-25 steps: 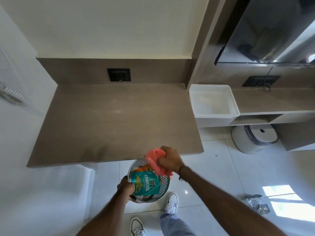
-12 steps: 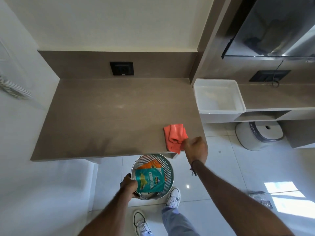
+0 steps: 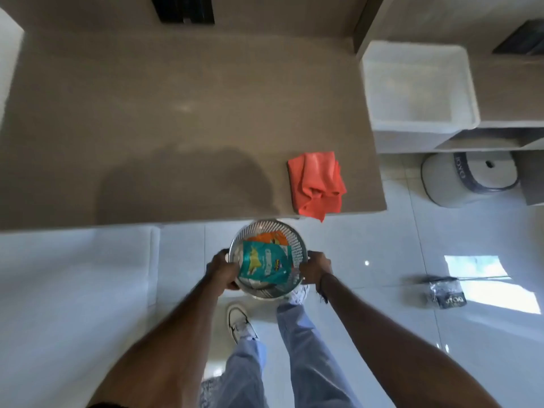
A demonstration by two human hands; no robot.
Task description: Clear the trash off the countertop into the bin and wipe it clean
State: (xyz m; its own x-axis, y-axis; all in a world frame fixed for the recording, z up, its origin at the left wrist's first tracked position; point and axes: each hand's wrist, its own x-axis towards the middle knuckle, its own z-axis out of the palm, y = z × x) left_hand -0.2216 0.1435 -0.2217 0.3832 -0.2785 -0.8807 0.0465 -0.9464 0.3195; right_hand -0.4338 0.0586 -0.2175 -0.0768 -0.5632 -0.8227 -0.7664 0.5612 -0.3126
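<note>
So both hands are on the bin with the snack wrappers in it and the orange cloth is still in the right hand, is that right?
Not quite. The head view shows the orange cloth lying on the countertop, not held. Both hands, left hand and right hand, do grip the bin holding the snack wrappers.

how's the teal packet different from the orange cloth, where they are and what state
The teal packet lies inside the metal bin, held by both hands below the countertop; the orange cloth lies on the countertop's near right corner, touched by no hand. The packet is printed and glossy; the cloth is plain and rumpled, one corner overhanging.
</note>
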